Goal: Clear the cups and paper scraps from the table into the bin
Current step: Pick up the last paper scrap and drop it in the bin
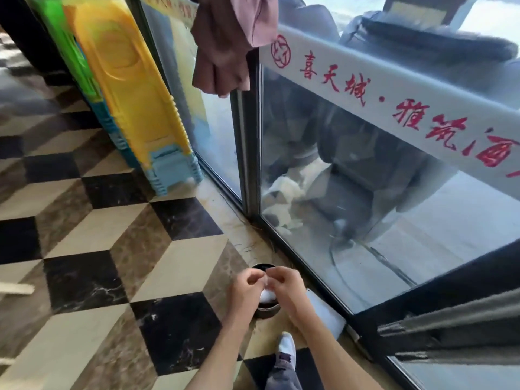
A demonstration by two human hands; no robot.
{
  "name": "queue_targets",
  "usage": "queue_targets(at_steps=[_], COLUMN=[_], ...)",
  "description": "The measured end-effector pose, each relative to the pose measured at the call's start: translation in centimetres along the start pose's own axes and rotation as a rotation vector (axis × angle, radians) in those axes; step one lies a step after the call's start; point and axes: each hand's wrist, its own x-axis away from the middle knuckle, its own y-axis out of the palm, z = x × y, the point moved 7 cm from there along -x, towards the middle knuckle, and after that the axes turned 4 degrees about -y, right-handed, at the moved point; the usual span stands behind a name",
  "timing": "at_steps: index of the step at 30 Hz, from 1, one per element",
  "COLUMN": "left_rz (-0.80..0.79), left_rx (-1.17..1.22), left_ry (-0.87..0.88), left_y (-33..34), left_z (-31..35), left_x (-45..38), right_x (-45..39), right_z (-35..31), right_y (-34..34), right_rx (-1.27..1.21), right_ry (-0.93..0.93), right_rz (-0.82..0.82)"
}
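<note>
Both hands meet directly above a small dark round bin (264,309) that stands on the patterned floor (118,249) close to the foot of a glass wall (365,220). The left hand (246,288) hangs over the bin's left rim with its fingers curled inward and thumb and forefinger pinched together; the right hand (287,287) mirrors it over the right rim, fingertips drawn close, so the two grips nearly touch each other above the bin's far edge. Between the fingertips a pale sliver shows, likely a paper scrap (266,281), though it is too small and blurred to say which grip holds it. Inside the bin, just below the hands, lies a white rounded thing, apparently a cup (267,296). Just right of the bin, against the base of the glass, a flat white sheet (323,311) lies on the floor. Nearer the camera than the bin, a white shoe (287,347) and a grey trouser leg (282,372) of the person stand on a dark tile. Well beyond the bin to the left, a stack of yellow, green and blue plastic panels (126,88) leans against the glass. Above the bin, on the frame of the glass, a reddish-brown cloth (225,43) hangs down, and a white band with red characters (394,88) runs across the pane.
</note>
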Motion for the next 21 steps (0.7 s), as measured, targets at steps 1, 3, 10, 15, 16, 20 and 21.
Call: queue_targets(at_steps=[1, 3, 10, 15, 16, 20, 21], left_rz=[-0.003, -0.012, -0.074, -0.107, -0.118, -0.196, -0.213], left_rx=[0.014, 0.034, 0.009, 0.018, 0.014, -0.041, -0.054], left_ry=[-0.016, -0.060, -0.184, -0.261, -0.270, -0.290, -0.296], left_y=[0.6, 1.8, 6.3, 9.8, 10.6, 13.5, 14.1], left_z=[0.0, -0.6, -5.0, -11.1, -12.7, -20.1, -22.1], left_x=[-1.5, -4.3, -13.6, -21.4, -23.0, -29.0, -30.2], right_x=[-1.4, -4.1, -12.7, -18.9, -20.2, -23.5, -24.1], right_z=[0.4, 1.8, 10.1, 18.7, 20.8, 29.5, 31.6], right_y=[-0.2, -0.3, 1.2, 3.6, 4.4, 8.2, 9.2], right_rx=[0.001, 0.020, 0.021, 0.034, 0.033, -0.016, -0.019], right_ry=[0.000, 0.014, 0.195, 0.317, 0.336, 0.407, 0.421], right_rz=[0.000, -0.023, -0.113, -0.027, -0.013, 0.035, 0.043])
